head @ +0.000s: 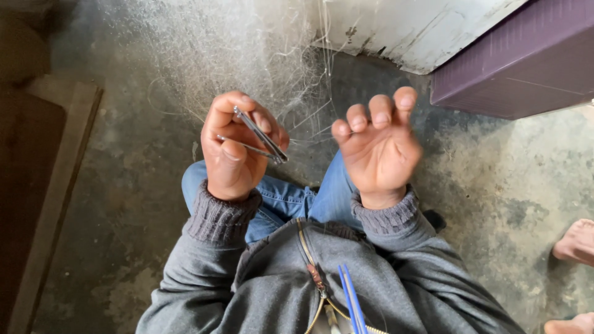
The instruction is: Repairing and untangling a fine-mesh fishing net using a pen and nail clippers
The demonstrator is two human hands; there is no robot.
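a grey zipped jacket (346, 291) fills the bottom of the view, with a thin blue cord (351, 300) hanging down its front. above it, blue jeans (291, 201) show between the ribbed cuffs. the left hand (234, 148) is closed around a metal nail clipper (258, 137) — thumb under it, fingers curled over the lever, which stands raised. the right hand (377, 148) holds nothing, its fingers bent and spread, palm turned down, just beside the clipper's tip. below lies a stained concrete floor (142, 173) — a purple box (526, 62) sits at the upper right, and another person's bare foot (575, 241) shows at the right edge.
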